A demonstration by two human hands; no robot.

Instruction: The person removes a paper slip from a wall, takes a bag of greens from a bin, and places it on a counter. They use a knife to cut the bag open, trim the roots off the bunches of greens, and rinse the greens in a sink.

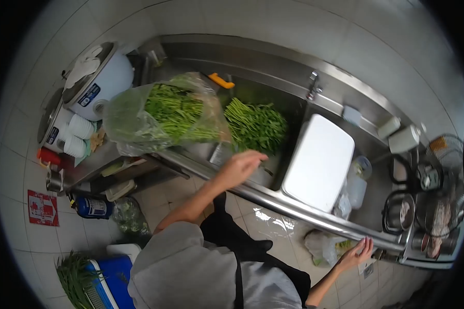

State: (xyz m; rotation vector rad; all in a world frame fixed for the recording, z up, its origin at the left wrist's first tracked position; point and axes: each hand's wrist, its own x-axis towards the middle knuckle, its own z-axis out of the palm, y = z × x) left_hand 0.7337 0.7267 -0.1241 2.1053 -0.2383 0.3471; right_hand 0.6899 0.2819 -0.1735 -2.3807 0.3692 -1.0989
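My left hand (242, 167) reaches over the front edge of the metal sink, fingers drawn together; I cannot tell what, if anything, is in them. A short dark strand shows right by its fingertips. Just beyond lies a bunch of leafy green vegetables (255, 124) in the basin. To its left, more green stalks fill a clear plastic bag (131, 121). Lower right, my right hand (354, 255) is held by the sink's front rail (314, 216), its fingers stretched out and nothing in them.
A white board (319, 162) covers part of the sink, with a tap (313, 87) behind. An orange handle (221, 81) sticks out by the bag. Rice cookers (108, 85) and stacked white cups (80, 126) stand left. Pans (399, 211) stand right; a blue crate (113, 278) is on the floor.
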